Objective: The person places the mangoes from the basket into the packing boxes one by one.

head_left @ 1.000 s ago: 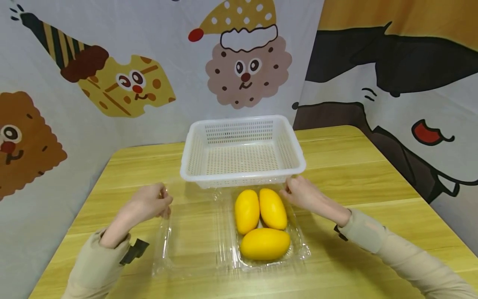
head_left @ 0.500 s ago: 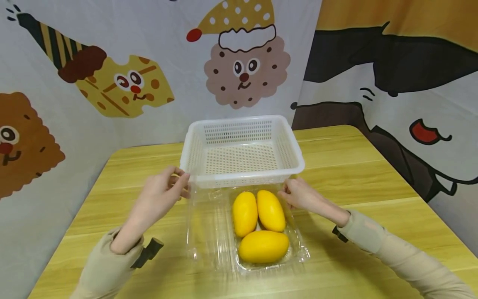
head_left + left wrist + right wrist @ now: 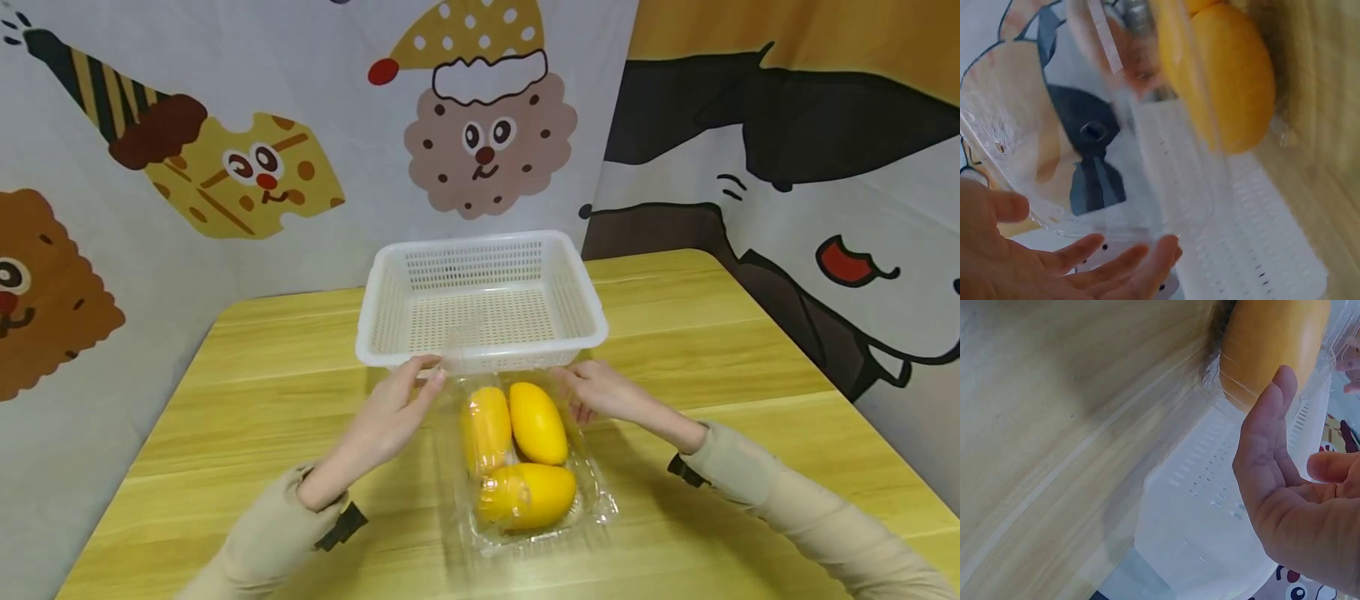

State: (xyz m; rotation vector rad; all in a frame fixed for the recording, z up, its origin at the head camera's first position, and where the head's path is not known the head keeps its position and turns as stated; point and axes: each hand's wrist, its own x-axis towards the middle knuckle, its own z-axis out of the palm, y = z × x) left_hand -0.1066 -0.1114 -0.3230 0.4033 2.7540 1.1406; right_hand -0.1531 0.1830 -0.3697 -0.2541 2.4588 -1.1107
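Note:
A clear plastic clamshell box [image 3: 603,507] holds three yellow mangoes [image 3: 538,425] on the table. Its hinged lid [image 3: 1029,162] stands raised on the left, tilted over the fruit. At the lid's edge is my left hand [image 3: 386,417]; in the left wrist view its thumb and fingers are spread apart, with the tips at the plastic. My right hand [image 3: 609,392] is beside the box's far right corner. In the right wrist view its fingers are lightly bent near a mango [image 3: 1272,347], thumb apart; contact with the box is unclear.
A white perforated plastic basket [image 3: 483,321] stands right behind the box. The wood-patterned table [image 3: 247,392] stretches to both sides. Behind it hangs a white cloth [image 3: 360,83] with cartoon prints.
My left hand has moved right, swinging the lid up from flat on the table to over the mangoes. The right hand has stayed by the corner, its fingers loosening slightly.

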